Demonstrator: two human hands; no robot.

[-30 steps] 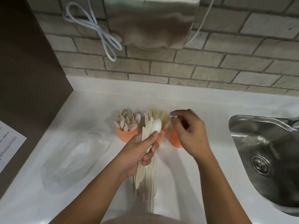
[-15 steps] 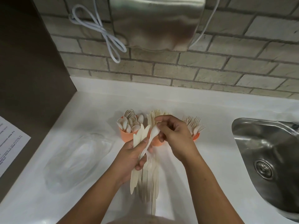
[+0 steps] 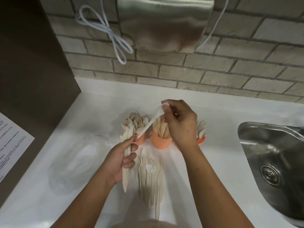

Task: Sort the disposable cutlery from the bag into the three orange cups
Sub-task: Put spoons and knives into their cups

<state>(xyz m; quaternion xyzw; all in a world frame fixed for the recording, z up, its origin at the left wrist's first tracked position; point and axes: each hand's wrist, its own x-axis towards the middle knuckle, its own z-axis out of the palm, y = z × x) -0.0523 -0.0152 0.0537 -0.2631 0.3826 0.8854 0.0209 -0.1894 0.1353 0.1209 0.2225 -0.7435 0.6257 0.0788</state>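
Room: grey brick wall (image 3: 213,68) at the far side, with a brushed-metal box (image 3: 164,22) mounted on it.
Worktop (image 3: 213,162): white, smooth and glossy.
Bag (image 3: 77,158): clear crumpled plastic, lying at the left.
Left hand (image 3: 118,160): fingers curled round a bundle (image 3: 127,142) of pale cutlery.
Left cup (image 3: 141,139): orange, packed with spoons.
Pile (image 3: 149,175): loose forks, near side of the cups.
Middle cup (image 3: 161,141): orange, holds flat pieces.
Right hand (image 3: 181,124): pinches a white spoon (image 3: 152,122) by its bowl, handle slanting to the left cup.
Right cup (image 3: 202,140): orange, holds forks.
Sink (image 3: 271,153): steel, far right.
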